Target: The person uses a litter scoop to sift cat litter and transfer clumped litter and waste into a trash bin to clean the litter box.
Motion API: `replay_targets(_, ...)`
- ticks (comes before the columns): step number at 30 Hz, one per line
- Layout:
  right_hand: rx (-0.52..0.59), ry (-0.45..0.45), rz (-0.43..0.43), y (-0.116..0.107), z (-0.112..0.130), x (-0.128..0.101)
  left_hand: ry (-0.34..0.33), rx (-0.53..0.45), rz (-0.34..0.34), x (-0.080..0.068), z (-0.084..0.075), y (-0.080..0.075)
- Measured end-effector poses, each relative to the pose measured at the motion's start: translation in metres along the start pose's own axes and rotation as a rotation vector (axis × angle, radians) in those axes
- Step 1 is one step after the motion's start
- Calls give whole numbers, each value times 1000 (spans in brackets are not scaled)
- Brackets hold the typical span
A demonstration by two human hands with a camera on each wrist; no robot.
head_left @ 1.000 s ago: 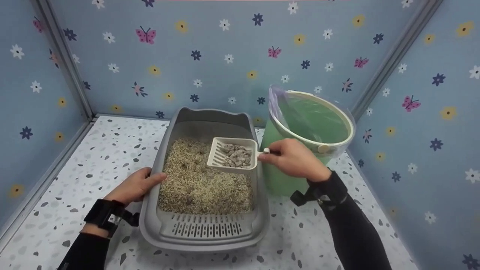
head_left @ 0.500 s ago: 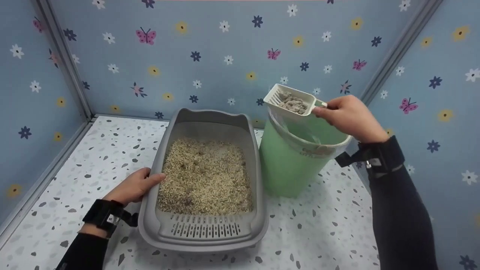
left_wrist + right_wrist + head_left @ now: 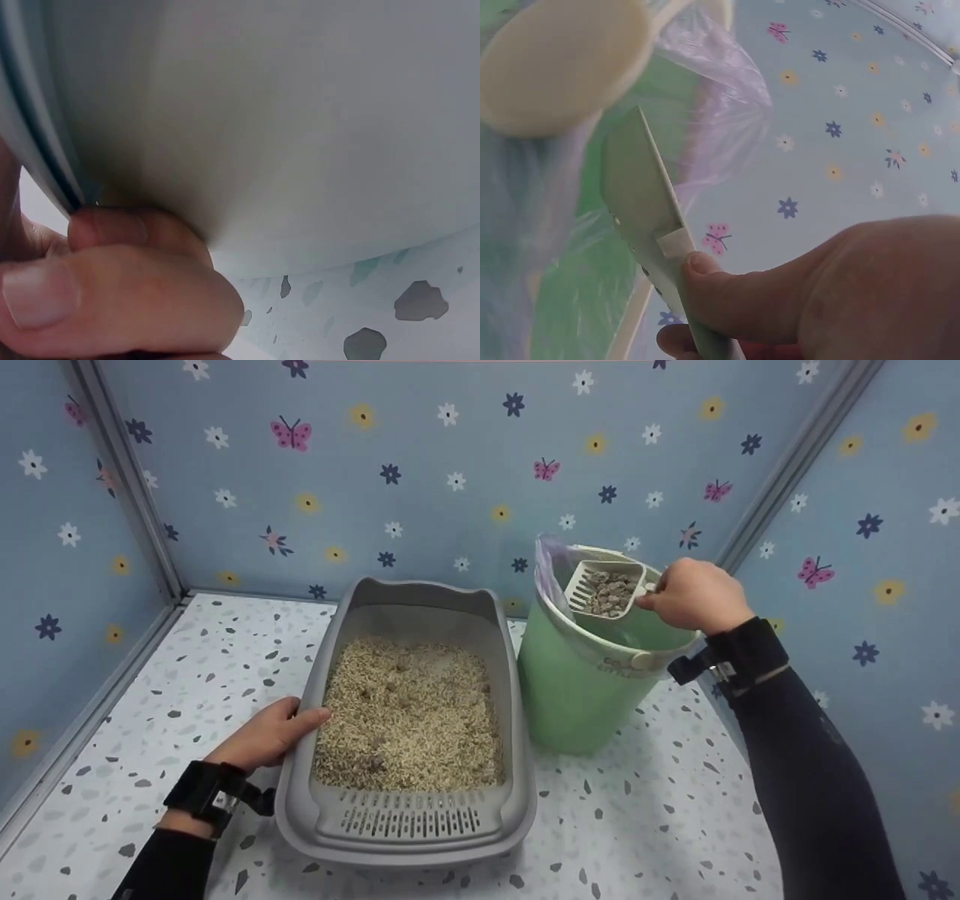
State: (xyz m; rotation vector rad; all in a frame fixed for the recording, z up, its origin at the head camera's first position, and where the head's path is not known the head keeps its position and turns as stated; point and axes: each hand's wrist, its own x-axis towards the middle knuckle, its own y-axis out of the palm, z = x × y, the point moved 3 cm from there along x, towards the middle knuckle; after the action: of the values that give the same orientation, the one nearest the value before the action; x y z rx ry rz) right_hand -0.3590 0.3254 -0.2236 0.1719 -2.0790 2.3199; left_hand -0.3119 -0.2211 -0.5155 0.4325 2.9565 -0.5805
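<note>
My right hand (image 3: 699,594) grips the handle of a cream slotted litter scoop (image 3: 577,587) over the mouth of a green bin (image 3: 574,690). Grey litter clumps (image 3: 611,592) lie in the scoop, which is roughly level in the head view. From the side, the right wrist view shows the scoop (image 3: 641,180) with my thumb on its handle. My left hand (image 3: 270,731) holds the left rim of a grey litter box (image 3: 405,851), thumb over the edge. Beneath that rim, curled fingers (image 3: 127,292) show in the left wrist view. Tan granular litter (image 3: 420,720) covers the box floor.
A thin lilac bag (image 3: 553,562) lines the bin and hangs over its cream rim. The bin stands close against the box's right side on a white speckled surface (image 3: 202,660). Blue flowered panels (image 3: 450,450) enclose the back and both sides.
My right hand has carried the loaded scoop from above the litter box, up and right, then lowered it into the bin's mouth. My left hand stays on the rim.
</note>
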Motion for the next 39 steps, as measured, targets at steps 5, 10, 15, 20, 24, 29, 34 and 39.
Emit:
replay_targets(5,-70,-28,-37,6,10,2,4,-17,8,-1,-1,1)
replay_targets(10,-158,-73,-99,5,20,0,6,-13,9,-1,-1,0)
replay_targets(15,-223,-156,-209,5,26,-4,7,-10,9,0,1,0)
replay_targets(20,-306,-289,-394,7,31,-8,2,-17,7,1,1,0)
replay_targets(24,-372,-346,-499,8,34,-10,-5,-22,8,1,1,0)
replay_targets(29,-391,-318,-468,6,34,-11,-7,-21,6,-1,2,1)
replay_targets(34,-267,-210,-403,-8,31,-21,-2,-27,12,-1,1,2)
replay_targets(39,-156,-204,-502,-24,46,-46,8,-16,5,-1,-2,0)
